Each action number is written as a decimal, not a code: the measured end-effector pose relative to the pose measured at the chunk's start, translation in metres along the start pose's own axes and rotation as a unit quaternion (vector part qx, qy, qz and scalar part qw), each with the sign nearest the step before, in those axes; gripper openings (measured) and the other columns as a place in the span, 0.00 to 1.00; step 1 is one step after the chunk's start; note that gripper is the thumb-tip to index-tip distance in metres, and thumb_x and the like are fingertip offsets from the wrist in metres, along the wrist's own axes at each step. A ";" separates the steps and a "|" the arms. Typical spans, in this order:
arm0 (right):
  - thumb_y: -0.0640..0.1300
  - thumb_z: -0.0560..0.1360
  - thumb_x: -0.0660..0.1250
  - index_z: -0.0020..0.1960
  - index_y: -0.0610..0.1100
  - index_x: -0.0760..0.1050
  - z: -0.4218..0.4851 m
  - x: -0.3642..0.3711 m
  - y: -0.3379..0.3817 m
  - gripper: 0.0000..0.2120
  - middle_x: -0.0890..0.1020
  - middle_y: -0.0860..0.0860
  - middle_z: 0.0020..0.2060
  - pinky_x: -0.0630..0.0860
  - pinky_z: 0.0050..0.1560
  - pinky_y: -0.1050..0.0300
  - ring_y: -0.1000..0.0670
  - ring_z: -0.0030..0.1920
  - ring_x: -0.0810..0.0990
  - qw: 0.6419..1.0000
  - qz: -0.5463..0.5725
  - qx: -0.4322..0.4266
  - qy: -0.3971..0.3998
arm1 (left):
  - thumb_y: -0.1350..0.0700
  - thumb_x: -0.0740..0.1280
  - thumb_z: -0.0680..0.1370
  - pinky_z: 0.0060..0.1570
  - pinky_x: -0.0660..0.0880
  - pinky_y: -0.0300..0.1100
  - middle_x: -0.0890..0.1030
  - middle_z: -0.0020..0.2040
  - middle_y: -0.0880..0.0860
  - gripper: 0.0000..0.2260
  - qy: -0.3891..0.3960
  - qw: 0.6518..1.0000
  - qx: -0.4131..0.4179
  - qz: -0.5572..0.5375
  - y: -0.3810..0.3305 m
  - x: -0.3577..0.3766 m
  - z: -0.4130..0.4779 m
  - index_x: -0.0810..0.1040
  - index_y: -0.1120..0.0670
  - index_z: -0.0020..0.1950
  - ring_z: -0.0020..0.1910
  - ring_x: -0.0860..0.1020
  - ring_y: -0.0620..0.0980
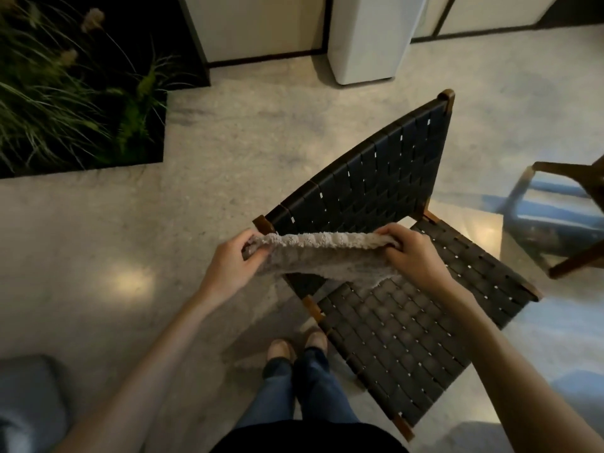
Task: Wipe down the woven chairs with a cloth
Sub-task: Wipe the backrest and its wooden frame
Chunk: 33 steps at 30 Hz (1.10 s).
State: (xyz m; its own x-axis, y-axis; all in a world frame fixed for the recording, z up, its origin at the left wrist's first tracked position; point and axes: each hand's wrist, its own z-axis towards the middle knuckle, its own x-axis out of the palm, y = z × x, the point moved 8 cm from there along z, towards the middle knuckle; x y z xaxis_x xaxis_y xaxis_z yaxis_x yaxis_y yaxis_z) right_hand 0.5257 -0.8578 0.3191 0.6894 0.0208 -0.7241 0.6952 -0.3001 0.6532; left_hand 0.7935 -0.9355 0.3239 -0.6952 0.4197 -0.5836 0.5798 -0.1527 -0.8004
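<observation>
A low woven chair (392, 338) with dark straps and a brown wooden frame stands in front of me, its backrest (369, 178) rising to the upper right. A grey fluffy cloth (320, 256) is stretched between my hands above the join of backrest and seat. My left hand (232, 259) grips the cloth's left end near the backrest's left corner. My right hand (411, 250) grips its right end over the seat. The cloth's lower edge hangs down onto the seat.
A planter bed with long grass (75, 93) lies at the upper left. A white pedestal (366, 37) stands at the back. Another wooden chair frame (575, 220) is at the right edge, and a grey cushion (29, 393) at the lower left. My feet (297, 344) stand beside the seat.
</observation>
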 end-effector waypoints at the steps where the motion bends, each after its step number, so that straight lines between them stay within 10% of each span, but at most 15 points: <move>1: 0.36 0.78 0.61 0.57 0.49 0.76 0.005 0.000 0.002 0.12 0.77 0.55 0.45 0.71 0.41 0.68 0.60 0.43 0.75 1.000 0.016 0.007 -0.007 | 0.57 0.68 0.77 0.33 0.68 0.26 0.75 0.36 0.41 0.03 -0.009 1.000 0.003 -0.005 0.000 -0.002 0.002 0.76 0.51 0.44 0.35 0.75 0.30; 13: 0.36 0.79 0.61 0.59 0.44 0.76 -0.027 0.013 -0.129 0.11 0.79 0.48 0.51 0.78 0.51 0.49 0.49 0.51 0.77 0.976 0.007 0.207 -0.073 | 0.63 0.64 0.79 0.50 0.71 0.29 0.79 0.54 0.48 0.10 0.146 0.988 0.032 0.033 0.011 0.127 0.050 0.79 0.55 0.58 0.54 0.75 0.41; 20: 0.34 0.78 0.62 0.60 0.42 0.78 -0.080 -0.012 -0.192 0.13 0.82 0.45 0.54 0.77 0.54 0.47 0.45 0.54 0.79 0.960 -0.055 0.204 -0.182 | 0.66 0.66 0.76 0.43 0.70 0.20 0.82 0.53 0.50 0.12 0.175 0.983 0.051 0.006 0.002 0.217 0.067 0.82 0.54 0.56 0.52 0.78 0.42; 33: 0.32 0.77 0.62 0.66 0.48 0.74 -0.196 0.137 -0.356 0.20 0.78 0.48 0.62 0.71 0.63 0.57 0.48 0.62 0.76 0.955 -0.062 0.282 0.075 | 0.68 0.62 0.77 0.55 0.65 0.30 0.80 0.61 0.52 0.17 0.340 0.934 -0.065 0.095 0.138 0.410 -0.015 0.80 0.54 0.61 0.62 0.76 0.50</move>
State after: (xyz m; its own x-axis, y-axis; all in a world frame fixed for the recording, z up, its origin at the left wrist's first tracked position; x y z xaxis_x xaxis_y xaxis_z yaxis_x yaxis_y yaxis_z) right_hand 0.4125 -0.5613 0.0309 0.6602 0.2132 -0.7202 0.5825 -0.7507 0.3117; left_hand 0.5945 -0.7705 -0.0236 -0.1706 0.8734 -0.4561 0.7417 -0.1908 -0.6430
